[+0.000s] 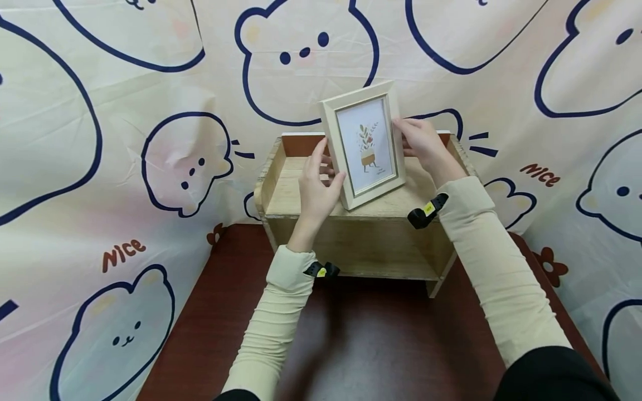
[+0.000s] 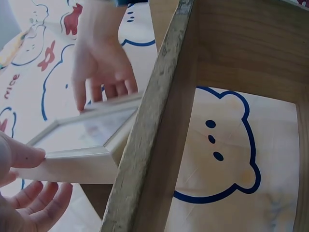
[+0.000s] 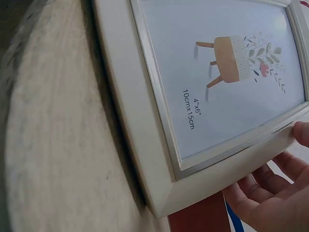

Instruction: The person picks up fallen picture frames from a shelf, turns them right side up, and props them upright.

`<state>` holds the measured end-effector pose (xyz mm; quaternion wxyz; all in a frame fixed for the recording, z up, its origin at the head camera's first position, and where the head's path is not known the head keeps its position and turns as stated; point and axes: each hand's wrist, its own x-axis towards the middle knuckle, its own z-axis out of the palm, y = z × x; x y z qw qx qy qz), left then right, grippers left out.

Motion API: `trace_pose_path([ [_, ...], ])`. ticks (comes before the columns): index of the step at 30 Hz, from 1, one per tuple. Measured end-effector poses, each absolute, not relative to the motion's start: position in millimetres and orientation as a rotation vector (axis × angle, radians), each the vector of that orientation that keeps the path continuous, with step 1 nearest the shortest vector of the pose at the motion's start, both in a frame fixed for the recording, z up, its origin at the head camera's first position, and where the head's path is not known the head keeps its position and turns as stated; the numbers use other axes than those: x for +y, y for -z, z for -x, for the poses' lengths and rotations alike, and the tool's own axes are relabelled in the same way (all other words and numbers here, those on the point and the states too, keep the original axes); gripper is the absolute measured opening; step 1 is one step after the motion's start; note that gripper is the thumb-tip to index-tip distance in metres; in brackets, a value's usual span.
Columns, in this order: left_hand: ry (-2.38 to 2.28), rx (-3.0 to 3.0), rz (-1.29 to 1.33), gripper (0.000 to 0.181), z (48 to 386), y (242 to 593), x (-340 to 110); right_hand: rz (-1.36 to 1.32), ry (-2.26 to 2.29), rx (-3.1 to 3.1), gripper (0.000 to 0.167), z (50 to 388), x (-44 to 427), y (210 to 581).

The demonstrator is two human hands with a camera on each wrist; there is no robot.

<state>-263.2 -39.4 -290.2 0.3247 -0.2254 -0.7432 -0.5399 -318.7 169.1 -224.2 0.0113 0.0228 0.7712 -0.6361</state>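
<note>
A cream picture frame (image 1: 331, 128) with a potted-plant print (image 1: 368, 150) is tilted above the top board of a small wooden shelf (image 1: 296, 189). My left hand (image 1: 316, 189) holds its left side; in the left wrist view the thumb (image 2: 31, 155) lies on the frame's edge, with the other fingers below. On the opposite side, my right hand (image 1: 426, 145) grips the frame, thumb in front and fingers behind. The right wrist view shows the frame's lower edge (image 3: 130, 125) close along the pale board (image 3: 58, 125); whether it touches I cannot tell.
Raised side boards (image 1: 270, 172) and a reddish-brown back strip (image 1: 302, 146) border the shelf top. Below is an open lower compartment (image 1: 361, 250). The shelf stands on a dark red-brown surface (image 1: 230, 312), before a bear-patterned cloth (image 1: 210, 94).
</note>
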Motion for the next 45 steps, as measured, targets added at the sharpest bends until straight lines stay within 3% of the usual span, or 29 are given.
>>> trace_pose_path([
  [22, 1.506, -2.122, 0.67, 0.054, 295.9, 283.5, -58.4, -0.037, 2.1, 2.581, 0.045, 279.9, 176.7, 241.3],
  [45, 1.561, -2.119, 0.679, 0.048, 296.3, 287.1, -58.1, 0.05, 2.142, 2.635, 0.044, 275.6, 177.8, 248.4],
])
